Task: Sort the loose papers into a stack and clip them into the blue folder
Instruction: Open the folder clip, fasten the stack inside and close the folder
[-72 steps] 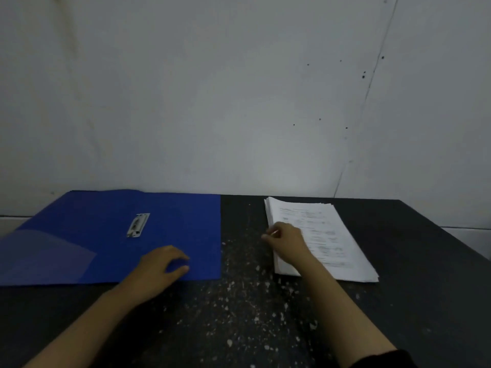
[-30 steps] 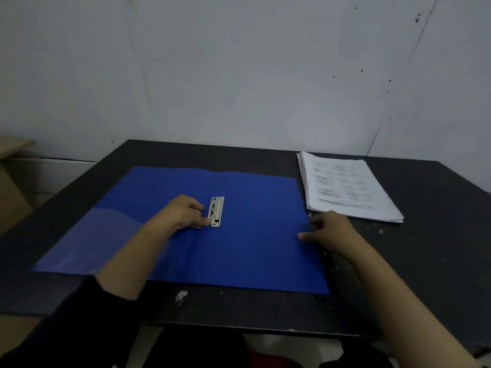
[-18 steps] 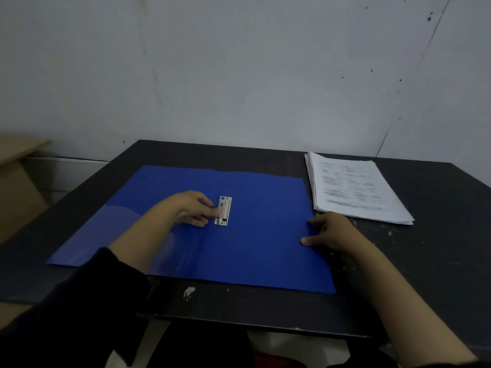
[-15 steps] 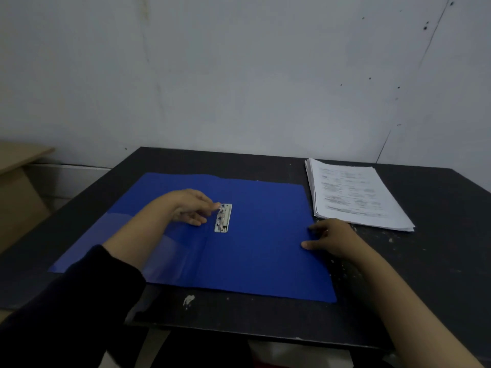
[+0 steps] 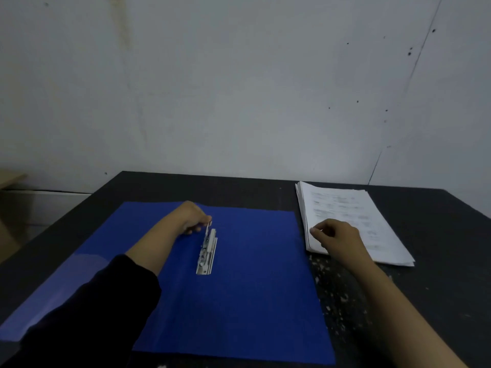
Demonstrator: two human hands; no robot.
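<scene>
Lying open and flat on dark table [image 5: 438, 235], blue folder [image 5: 252, 301] takes up left and centre; a paler translucent pocket [image 5: 53, 293] shows on its left flap. Dark sleeve [image 5: 87, 309] covers left forearm. Left hand [image 5: 191, 217] sits over folder's far middle, fingertips pinching the lifted lever at far end of metal clip [image 5: 207, 252]; clip fixed along folder's spine, lever raised off base. Right of folder edge, right hand [image 5: 336, 235] w/ fingers loosely curled, thumb and forefinger close together at left edge of paper stack [image 5: 353, 221]; can't tell if it's actually gripping sheets. Stack lies on table just beside folder's right edge, not in it, roughly squared. White specks [image 5: 340, 301] on table near right forearm. Pale wall [image 5: 239, 88] behind.
</scene>
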